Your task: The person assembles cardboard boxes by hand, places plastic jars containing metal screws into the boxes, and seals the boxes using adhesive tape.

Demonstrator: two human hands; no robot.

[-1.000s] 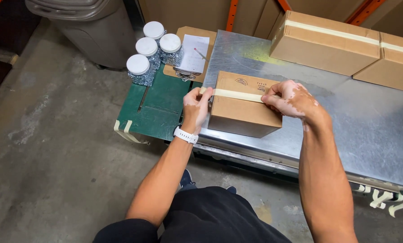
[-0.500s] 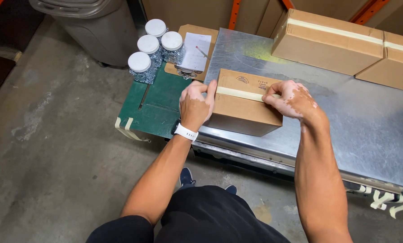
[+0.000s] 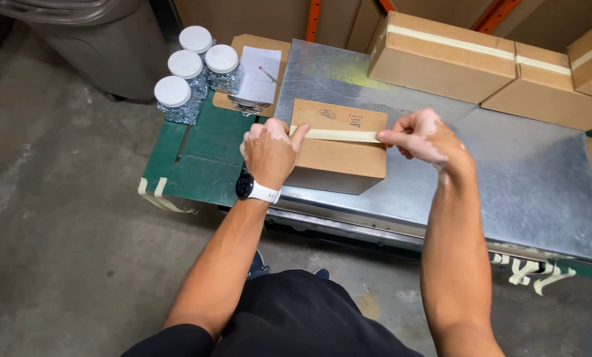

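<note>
A small cardboard box sits near the front edge of a metal table top. A strip of pale paper tape runs across the box's lid. My left hand, with a white watch at the wrist, presses against the box's left end, thumb on the tape. My right hand pinches the right end of the tape at the box's right edge.
Three white-lidded jars of small metal parts stand on a green surface to the left, next to a paper sheet on cardboard. Larger taped boxes line the table's back. A grey bin stands at far left on the concrete floor.
My right hand has slid from the top of the box to its right edge, now pinching the tape end. My left hand stays on the left end.
</note>
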